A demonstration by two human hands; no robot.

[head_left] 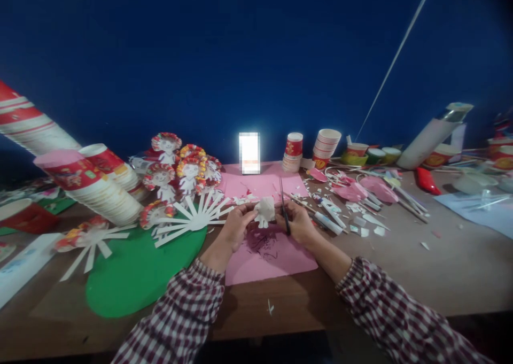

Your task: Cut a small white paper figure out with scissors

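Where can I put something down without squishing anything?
The brown table looks bare between the right sleeve, blue sheet and paper scraps. The green sheet has room in front of the white strips. Farther back it's crowded: cups and paper figures at left, pink pieces at right.

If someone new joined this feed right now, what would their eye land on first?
Probably the bright white pixelated patch near the middle, glaring against the dark blue backdrop. Next, likely the cluster of white paper figures with red and yellow rims, left of centre. Nearer, over the pink paper, the left hand holds a small white cutout and the right hand holds dark scissors.
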